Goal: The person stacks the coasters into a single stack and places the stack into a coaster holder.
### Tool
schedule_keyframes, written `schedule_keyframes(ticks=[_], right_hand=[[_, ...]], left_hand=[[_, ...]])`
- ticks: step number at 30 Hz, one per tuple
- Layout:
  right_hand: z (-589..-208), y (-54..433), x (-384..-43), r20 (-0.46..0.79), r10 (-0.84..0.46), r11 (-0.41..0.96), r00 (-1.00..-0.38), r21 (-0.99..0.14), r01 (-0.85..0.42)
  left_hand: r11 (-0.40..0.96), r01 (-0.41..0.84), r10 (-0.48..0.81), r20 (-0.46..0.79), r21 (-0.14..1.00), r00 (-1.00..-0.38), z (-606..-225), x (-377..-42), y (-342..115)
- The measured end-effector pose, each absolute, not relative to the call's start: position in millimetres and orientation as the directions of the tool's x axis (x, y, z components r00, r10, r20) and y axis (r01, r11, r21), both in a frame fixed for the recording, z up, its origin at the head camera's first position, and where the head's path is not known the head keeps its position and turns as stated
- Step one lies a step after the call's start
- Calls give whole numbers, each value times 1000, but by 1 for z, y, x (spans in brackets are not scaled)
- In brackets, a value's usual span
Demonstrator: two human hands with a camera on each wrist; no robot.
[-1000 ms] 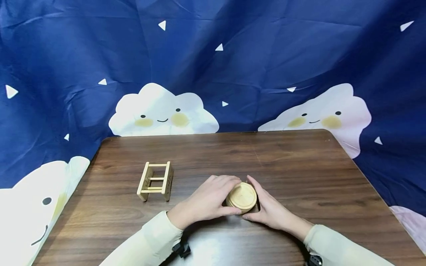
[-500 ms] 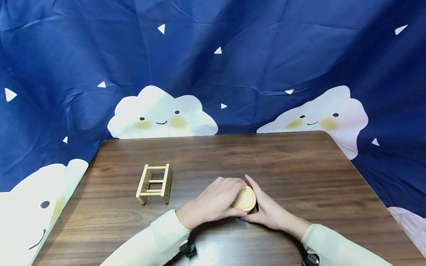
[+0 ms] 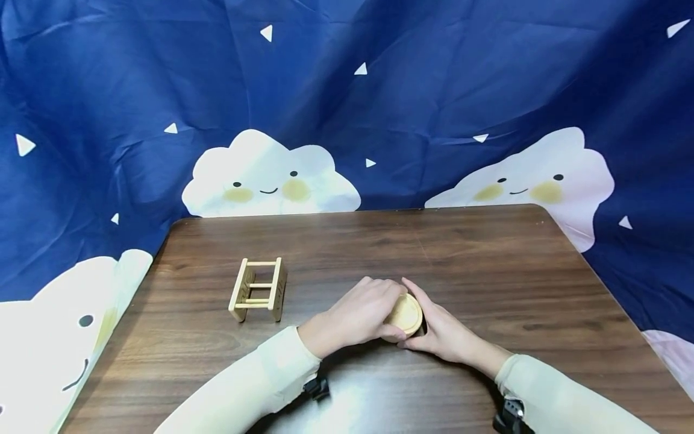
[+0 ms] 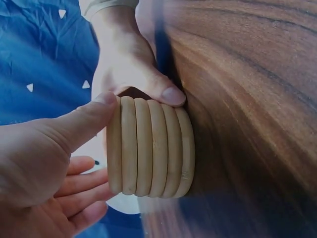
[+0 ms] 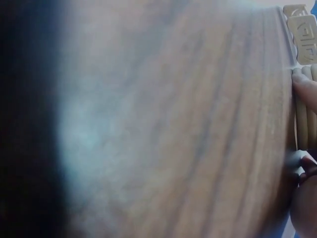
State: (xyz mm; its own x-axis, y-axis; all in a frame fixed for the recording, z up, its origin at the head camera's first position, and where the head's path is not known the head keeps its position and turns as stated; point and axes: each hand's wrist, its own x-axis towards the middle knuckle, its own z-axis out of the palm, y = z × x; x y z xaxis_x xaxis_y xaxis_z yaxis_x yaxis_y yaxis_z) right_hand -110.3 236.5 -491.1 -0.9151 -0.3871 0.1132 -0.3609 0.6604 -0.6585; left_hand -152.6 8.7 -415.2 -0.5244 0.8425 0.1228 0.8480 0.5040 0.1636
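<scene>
A stack of several round wooden coasters stands between both hands near the middle of the table. My left hand reaches over its left side, the thumb at the near edge and the fingers on the far side, gripping it. In the left wrist view the left thumb presses the edge of the uppermost coaster. My right hand holds the stack from the right, its thumb at the lower coasters beside the tabletop. At the right edge of the right wrist view, only part of the stack shows.
A small wooden rack with dowel rungs and carved sides stands to the left on the dark wood table. Behind the table hangs a blue cloth printed with smiling clouds and white triangles.
My left hand has shifted right and covers more of the stack's top. The right hand keeps its place around the stack, and the rack has stayed put. The head view has tilted slightly.
</scene>
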Motion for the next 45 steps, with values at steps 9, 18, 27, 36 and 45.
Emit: schedule_keyframes(ticks=[9, 18, 27, 36, 45], right_hand=[[-488, 234, -119, 188, -425, 654, -885, -612, -444], [-485, 233, -118, 235, -475, 616, -848, -600, -511], [-482, 236, -118, 265, -487, 568, -832, -628, -532], [-479, 232, -121, 264, -507, 553, -821, -631, -545], [-473, 229, -121, 221, -528, 547, -820, -650, -528]], left_hand=[[500, 818, 827, 123, 284, -548, -417, -158, 1], [461, 767, 804, 155, 446, -574, -424, -159, -18], [462, 656, 742, 145, 596, -654, -431, -155, -35], [386, 608, 702, 206, 694, -682, -443, -154, -43], [362, 542, 664, 199, 758, -721, -449, -150, -47]])
